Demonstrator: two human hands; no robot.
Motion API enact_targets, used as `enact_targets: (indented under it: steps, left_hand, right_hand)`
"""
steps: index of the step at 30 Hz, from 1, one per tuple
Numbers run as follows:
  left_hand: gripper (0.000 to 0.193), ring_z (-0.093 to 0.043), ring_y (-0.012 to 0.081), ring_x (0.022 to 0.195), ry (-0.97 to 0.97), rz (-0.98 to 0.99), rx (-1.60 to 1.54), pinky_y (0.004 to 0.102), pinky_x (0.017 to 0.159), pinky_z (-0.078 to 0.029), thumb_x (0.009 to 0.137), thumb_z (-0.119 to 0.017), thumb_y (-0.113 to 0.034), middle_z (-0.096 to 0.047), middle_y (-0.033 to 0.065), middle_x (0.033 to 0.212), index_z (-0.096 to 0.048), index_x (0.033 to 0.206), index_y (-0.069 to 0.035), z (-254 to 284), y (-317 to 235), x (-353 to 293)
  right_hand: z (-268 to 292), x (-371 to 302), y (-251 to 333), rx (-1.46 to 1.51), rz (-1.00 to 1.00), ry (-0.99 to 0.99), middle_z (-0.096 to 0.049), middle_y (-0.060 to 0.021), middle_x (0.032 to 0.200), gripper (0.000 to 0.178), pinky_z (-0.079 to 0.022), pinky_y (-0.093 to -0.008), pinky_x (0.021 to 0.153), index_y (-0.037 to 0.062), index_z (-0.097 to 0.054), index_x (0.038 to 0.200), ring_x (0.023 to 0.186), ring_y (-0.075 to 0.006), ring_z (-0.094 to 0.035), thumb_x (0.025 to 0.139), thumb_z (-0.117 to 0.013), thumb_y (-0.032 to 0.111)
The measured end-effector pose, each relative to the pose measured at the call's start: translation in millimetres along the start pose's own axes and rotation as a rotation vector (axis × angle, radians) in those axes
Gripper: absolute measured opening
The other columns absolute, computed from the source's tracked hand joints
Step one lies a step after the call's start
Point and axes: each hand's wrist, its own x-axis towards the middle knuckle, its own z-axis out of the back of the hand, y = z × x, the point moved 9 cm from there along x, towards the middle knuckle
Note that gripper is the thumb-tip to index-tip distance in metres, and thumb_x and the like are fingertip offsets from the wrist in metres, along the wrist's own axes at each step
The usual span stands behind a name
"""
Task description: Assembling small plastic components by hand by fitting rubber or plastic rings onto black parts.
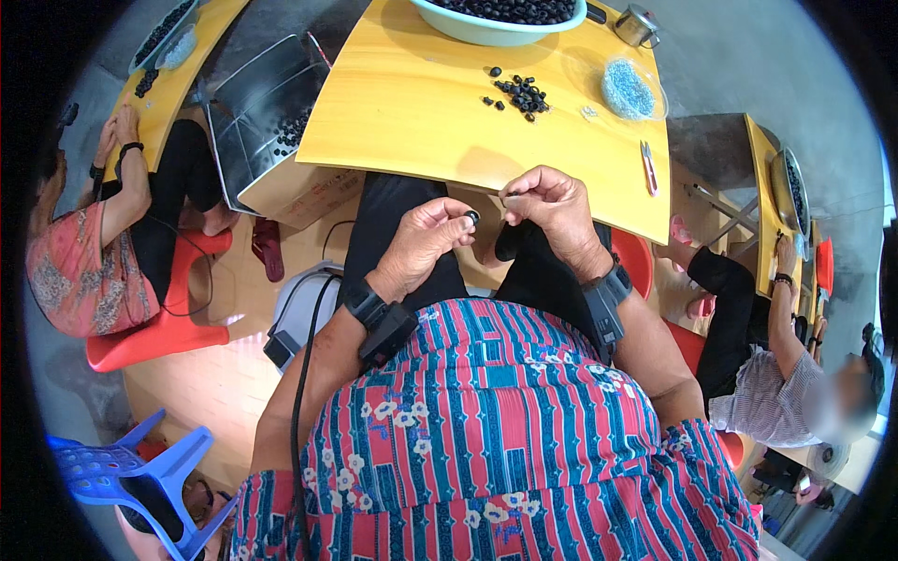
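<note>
Just in front of the table's near edge, above my lap, my left hand point(421, 245) pinches a small round black piece point(471, 217) with a pale spot between thumb and fingertips. A short way to its right, my right hand point(561, 220) is closed, thumb against forefinger, on a tiny dark thing too small to make out. The two hands are apart. On the yellow table point(402, 103) beyond them lies a loose pile of small black pieces point(524, 94). A clear bowl of small bluish, glassy-looking bits point(628, 90) stands to the right of the pile.
A pale green basin point(496, 34) full of black pieces and a metal mug point(636, 26) stand at the back. Snips point(648, 168) lie near the right edge. A lined carton point(290, 192) is at the left. Co-workers sit at tables on both sides; a blue stool point(131, 472) stands lower left.
</note>
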Motion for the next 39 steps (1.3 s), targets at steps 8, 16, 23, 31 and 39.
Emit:
enact_targets:
  steps: [8,16,23,31,39]
  left_hand:
    - [0.016,-0.055,0.0086,0.081,-0.015,0.012,0.027,0.0269,0.083,-0.048,0.090,-0.059,-0.013,-0.058,0.0002,0.090,-0.058,0.103,-0.004,3,3,-4]
    - [0.019,-0.057,0.0079,0.084,-0.008,0.003,0.152,0.0231,0.076,-0.048,0.089,-0.061,-0.016,-0.062,0.0018,0.090,-0.061,0.102,-0.002,9,3,4]
    - [0.020,-0.057,0.0077,0.082,0.019,0.018,0.235,0.0228,0.076,-0.048,0.088,-0.062,-0.015,-0.063,0.0019,0.088,-0.061,0.102,-0.001,5,3,2]
    - [0.017,-0.051,0.0055,0.078,0.066,0.013,0.279,0.0201,0.074,-0.044,0.090,-0.060,-0.015,-0.058,-0.0013,0.084,-0.060,0.101,-0.003,-5,-2,-1]
    - [0.016,-0.051,0.0053,0.079,0.080,0.000,0.269,0.0202,0.075,-0.044,0.089,-0.060,-0.013,-0.058,-0.0014,0.086,-0.061,0.100,-0.002,-12,-5,-3]
  right_hand:
    - [1,-23,-20,-0.063,-0.069,0.003,-0.064,-0.0059,0.077,0.010,-0.050,-0.0224,0.060,-0.0007,-0.063,0.087,0.062,-0.0106,-0.059,0.078,-0.066,-0.004]
    - [-4,-19,-42,-0.052,-0.097,-0.019,-0.063,-0.0033,0.075,0.013,-0.049,-0.0210,0.059,-0.0013,-0.067,0.095,0.062,-0.0084,-0.057,0.083,-0.064,0.003]
    - [-11,-21,-49,0.012,-0.111,0.022,-0.062,-0.0025,0.076,0.018,-0.052,-0.0230,0.066,-0.0015,-0.065,0.102,0.066,-0.0076,-0.056,0.087,-0.059,0.006]
    - [-18,-24,-45,0.062,-0.144,0.045,-0.061,-0.0020,0.074,0.016,-0.044,-0.0195,0.062,-0.0027,-0.063,0.100,0.067,-0.0071,-0.054,0.088,-0.055,0.003]
    - [-17,-26,-43,0.086,-0.147,0.056,-0.060,-0.0018,0.072,0.011,-0.043,-0.0185,0.059,0.0000,-0.062,0.094,0.067,-0.0076,-0.058,0.089,-0.055,0.006]
